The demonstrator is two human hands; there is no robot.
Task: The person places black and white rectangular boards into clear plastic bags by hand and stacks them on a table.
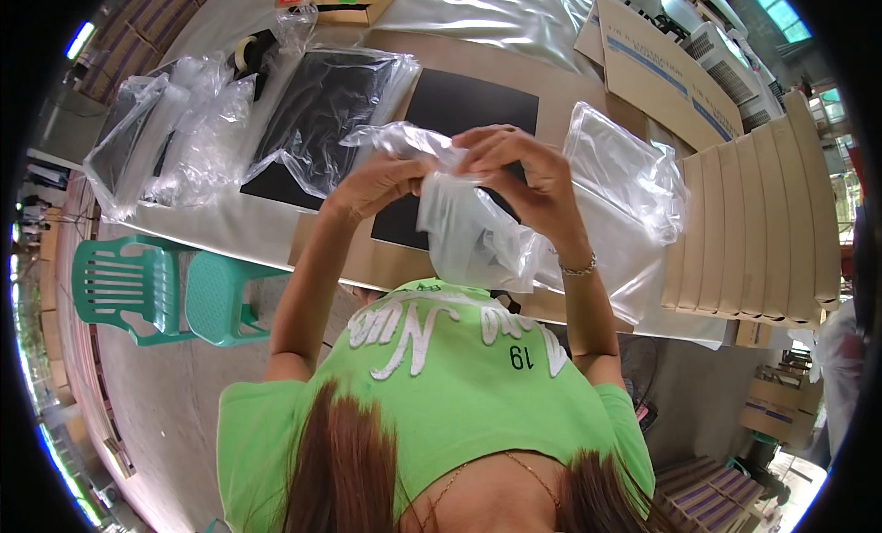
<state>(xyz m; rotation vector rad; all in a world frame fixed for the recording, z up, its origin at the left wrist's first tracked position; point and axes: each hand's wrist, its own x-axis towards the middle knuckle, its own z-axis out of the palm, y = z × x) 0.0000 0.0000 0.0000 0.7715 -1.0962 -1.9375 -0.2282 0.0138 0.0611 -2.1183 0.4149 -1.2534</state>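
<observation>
A clear plastic bag [473,230] hangs crumpled between my hands in front of my chest. My left hand [381,184] pinches its upper edge with thumb and fingers. My right hand [524,170] grips the same edge a little to the right, fingers bent and thumb pressed in. Beneath the bag lies a flat black board [478,101], partly hidden by my hands and the plastic. To the left, another black board in a clear sleeve [317,101] rests on the table. A pile of clear plastic bags [620,170] lies to the right.
Loose plastic [207,138] and a tape dispenser [253,55] sit at the left. Tall cardboard cartons [749,221] stand at the right, below a flat carton [657,69]. An open cardboard box [340,0] is at the back. Green plastic chairs [129,289] stand left of the table.
</observation>
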